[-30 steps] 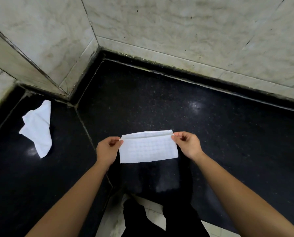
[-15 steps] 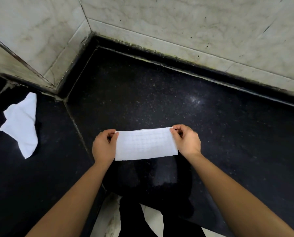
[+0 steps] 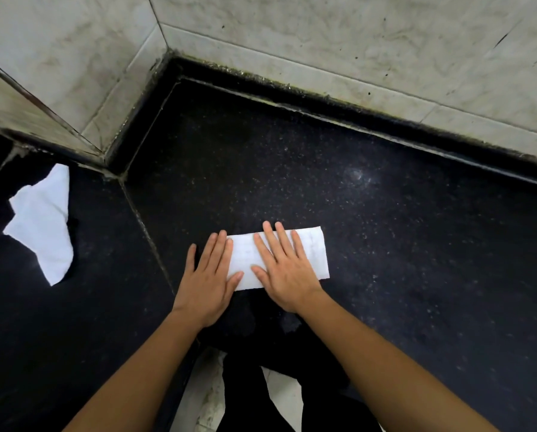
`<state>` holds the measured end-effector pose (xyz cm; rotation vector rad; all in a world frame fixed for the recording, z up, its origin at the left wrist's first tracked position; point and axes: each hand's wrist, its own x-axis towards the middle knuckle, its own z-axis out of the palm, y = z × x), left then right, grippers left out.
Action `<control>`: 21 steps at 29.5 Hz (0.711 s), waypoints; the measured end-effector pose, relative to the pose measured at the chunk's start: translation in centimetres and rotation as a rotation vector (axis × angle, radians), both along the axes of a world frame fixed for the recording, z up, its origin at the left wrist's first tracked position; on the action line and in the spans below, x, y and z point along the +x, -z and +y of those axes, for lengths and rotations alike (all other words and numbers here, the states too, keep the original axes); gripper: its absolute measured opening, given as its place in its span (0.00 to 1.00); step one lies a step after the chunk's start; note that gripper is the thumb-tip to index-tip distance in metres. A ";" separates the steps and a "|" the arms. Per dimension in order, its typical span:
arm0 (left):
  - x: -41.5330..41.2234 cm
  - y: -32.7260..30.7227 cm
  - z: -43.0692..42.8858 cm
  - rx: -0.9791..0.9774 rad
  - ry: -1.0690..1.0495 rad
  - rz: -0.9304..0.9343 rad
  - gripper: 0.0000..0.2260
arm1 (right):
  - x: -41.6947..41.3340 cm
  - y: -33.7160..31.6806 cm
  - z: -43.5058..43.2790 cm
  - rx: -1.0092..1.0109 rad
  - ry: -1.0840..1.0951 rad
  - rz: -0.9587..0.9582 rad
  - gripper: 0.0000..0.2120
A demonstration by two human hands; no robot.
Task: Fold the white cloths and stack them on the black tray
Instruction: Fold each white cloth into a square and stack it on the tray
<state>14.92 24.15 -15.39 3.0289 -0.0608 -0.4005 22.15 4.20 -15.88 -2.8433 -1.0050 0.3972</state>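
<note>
Head view showed a folded white cloth point(image 3: 312, 254) lying as a long narrow strip on the black stone counter point(image 3: 385, 213), close to the person's body and well apart from the tiled wall point(image 3: 323, 42). The right hand point(image 3: 284, 269) lay flat on the middle of the strip, its fingers straight and only a little spread, gripping nothing, the palm pressing down. The left hand point(image 3: 209, 282) was flat too, with straight fingers close together. Most of it rested on the counter, and only the thumb and the first finger touched the left end of the cloth. The right end of the strip was uncovered. A second cloth point(image 3: 42, 226), crumpled and not folded, lay well to the left, beyond a seam point(image 3: 144, 226) in the counter. No black tray was visible in this view, so I could not tell where the stack should go. The step in hand seemed to be pressing the fold flat, and I judged the task to be at an early point. To do it well, one hand should hold the strip in place, because thin cloth probably slides on polished stone. The other hand should stroke from the middle toward the free end, so that air and wrinkles go out. The long edges should be checked for matching before the next fold, since a crooked layer would make the stack lean.
</note>
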 end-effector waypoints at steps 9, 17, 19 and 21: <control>0.0 0.6 -0.1 0.003 -0.017 0.008 0.31 | 1.7 -0.1 -6.5 -0.175 0.155 -0.040 0.35; -0.5 1.0 0.4 0.004 -0.011 0.040 0.32 | 1.2 -0.8 -5.8 -0.117 0.195 0.137 0.36; -0.4 0.6 0.1 0.002 -0.006 0.033 0.32 | 0.1 -2.1 -6.4 0.043 0.372 0.127 0.36; 0.1 0.5 0.0 -0.003 -0.010 0.042 0.32 | -1.2 -3.3 -7.1 0.186 0.602 0.054 0.32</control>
